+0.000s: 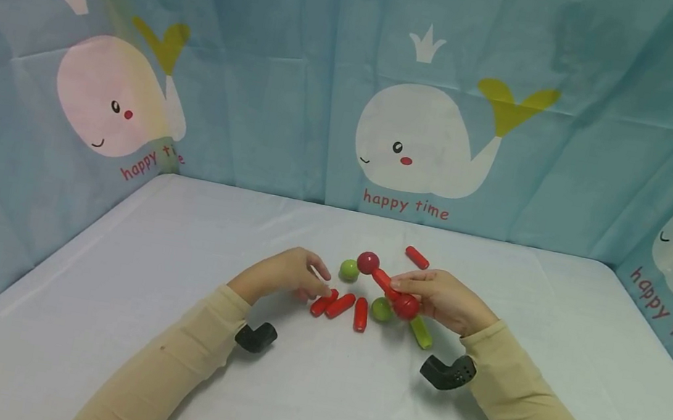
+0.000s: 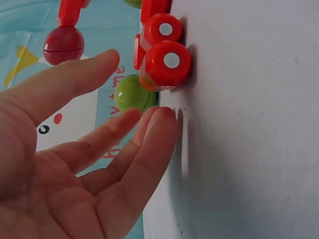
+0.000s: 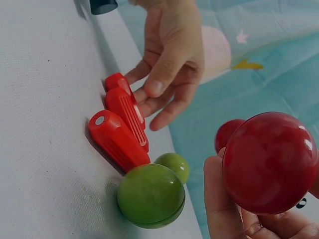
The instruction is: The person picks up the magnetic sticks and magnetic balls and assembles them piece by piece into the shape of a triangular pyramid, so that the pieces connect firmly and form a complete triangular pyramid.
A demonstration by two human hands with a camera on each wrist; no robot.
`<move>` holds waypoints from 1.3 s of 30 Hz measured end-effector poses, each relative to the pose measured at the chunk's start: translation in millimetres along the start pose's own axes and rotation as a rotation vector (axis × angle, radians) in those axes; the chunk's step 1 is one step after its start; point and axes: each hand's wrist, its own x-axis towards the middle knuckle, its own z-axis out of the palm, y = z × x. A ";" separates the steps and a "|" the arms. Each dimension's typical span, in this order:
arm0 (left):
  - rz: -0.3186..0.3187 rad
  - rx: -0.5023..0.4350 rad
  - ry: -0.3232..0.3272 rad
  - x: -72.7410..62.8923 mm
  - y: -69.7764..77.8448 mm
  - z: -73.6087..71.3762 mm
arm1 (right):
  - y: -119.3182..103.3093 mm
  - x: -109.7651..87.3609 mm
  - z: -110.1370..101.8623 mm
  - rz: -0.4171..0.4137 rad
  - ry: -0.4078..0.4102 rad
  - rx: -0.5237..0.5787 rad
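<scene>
My right hand (image 1: pixel 444 300) pinches a red toy rod (image 1: pixel 386 284) above the table. It has a red ball (image 1: pixel 368 263) at its far end and another red ball (image 1: pixel 406 307) at its near end. Fingers spread and thumb apart, my left hand (image 1: pixel 289 277) is beside the leftmost of three loose red rods (image 3: pixel 115 83); the left wrist view shows nothing in its grasp. Round silvery discs mark the rod ends (image 2: pixel 170 60). One green ball (image 3: pixel 152 195) lies near the rods, and a second green ball (image 1: pixel 350 270) sits farther back.
A green rod (image 1: pixel 422 332) lies below my right hand, partly covered. Behind that hand is another red rod (image 1: pixel 417 257). A white cloth covers the table (image 1: pixel 307 396), and a blue curtain (image 1: pixel 271 119) with whale prints hangs behind it. Dark curved pieces (image 1: pixel 448 372) sit at both wrists.
</scene>
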 end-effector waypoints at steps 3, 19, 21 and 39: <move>0.004 0.008 -0.015 0.8 -2.7 1.0 | -0.5 -0.3 0.1 -0.002 0.001 -0.002; 0.037 0.022 -0.048 -0.5 -2.1 7.7 | -1.2 -1.2 0.6 0.000 -0.001 0.005; 0.039 0.027 -0.043 -0.6 -1.4 8.3 | -1.0 -1.1 0.6 0.003 0.001 0.003; -0.002 0.087 0.041 -0.6 0.6 9.4 | -1.7 -1.4 1.8 0.002 0.010 -0.004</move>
